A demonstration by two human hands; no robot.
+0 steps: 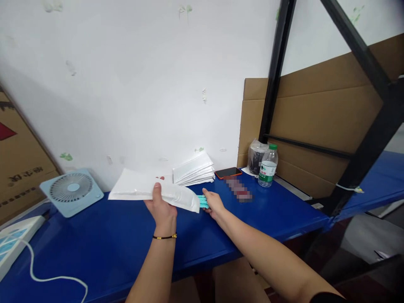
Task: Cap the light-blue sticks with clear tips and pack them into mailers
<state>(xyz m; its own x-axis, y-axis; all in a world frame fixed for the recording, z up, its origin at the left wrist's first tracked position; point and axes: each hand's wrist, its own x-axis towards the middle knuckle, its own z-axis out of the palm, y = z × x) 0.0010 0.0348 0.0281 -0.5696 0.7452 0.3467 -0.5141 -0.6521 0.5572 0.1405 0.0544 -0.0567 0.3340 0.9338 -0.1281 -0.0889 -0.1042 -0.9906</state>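
My left hand [162,208] grips a long white padded envelope [135,185] from below, thumb on top, above the blue table [126,244]. At the envelope's right end, my right hand [213,203] pinches a turquoise item [203,202] that sticks out of the opening. Most of that turquoise item is hidden inside the envelope, so its kind does not show. Behind my hands, a fanned stack of white envelopes [194,170] rests against the wall.
A light blue fan [72,189] and a white box with a cable [19,244] are on the left. Further right lie a phone [228,172] and a blurred-out item [238,188], near a water bottle [268,168] and a plastic-wrapped dark cup [255,158]. A black metal post [274,75] rises there.
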